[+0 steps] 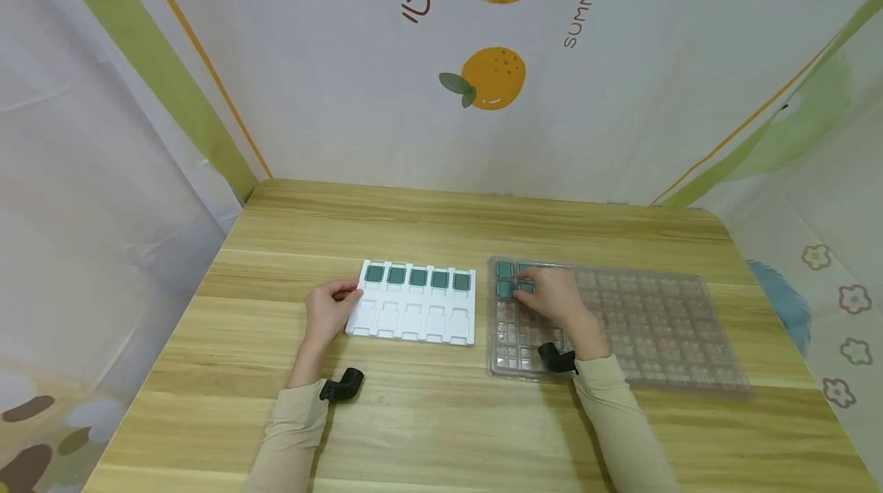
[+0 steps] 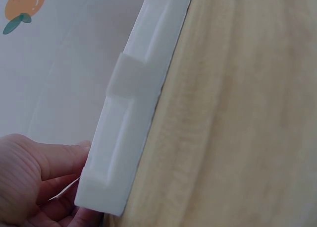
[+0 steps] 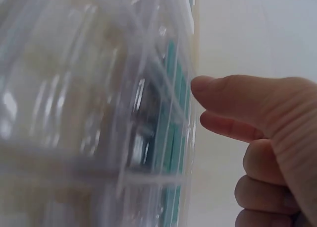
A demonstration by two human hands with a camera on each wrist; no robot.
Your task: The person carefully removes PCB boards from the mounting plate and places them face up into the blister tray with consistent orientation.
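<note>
- The left hand (image 1: 329, 311) sits at the nine o'clock edge of the white tray (image 1: 412, 301), fingers curled against the tray's side, thumb on its near corner; in the left wrist view the fingers (image 2: 59, 160) press right up against the tray's white wall (image 2: 129, 128).
- That white tray lies flat on the wooden worktop (image 1: 441, 416), left of centre, with five dark green chips (image 1: 418, 277) lined up in its twelve o'clock row, one per slot; the slots nearer the person show only white.
- The right hand (image 1: 555, 297) reaches into the clear plastic tray (image 1: 662, 324), which lies just to the three o'clock side of the white one, the two close but not touching.
- Its fingertips are down on a small cluster of green chips (image 1: 505, 271) in the clear tray's far left corner, about the eleven o'clock spot of that tray.
- From the right wrist view the thumb (image 3: 237, 95) stretches out beside the clear tray's edge with the other fingers bent; I cannot tell whether a chip is pinched.
- A black strap (image 1: 343, 386) sits on each wrist, above beige sleeves (image 1: 290, 439).
</note>
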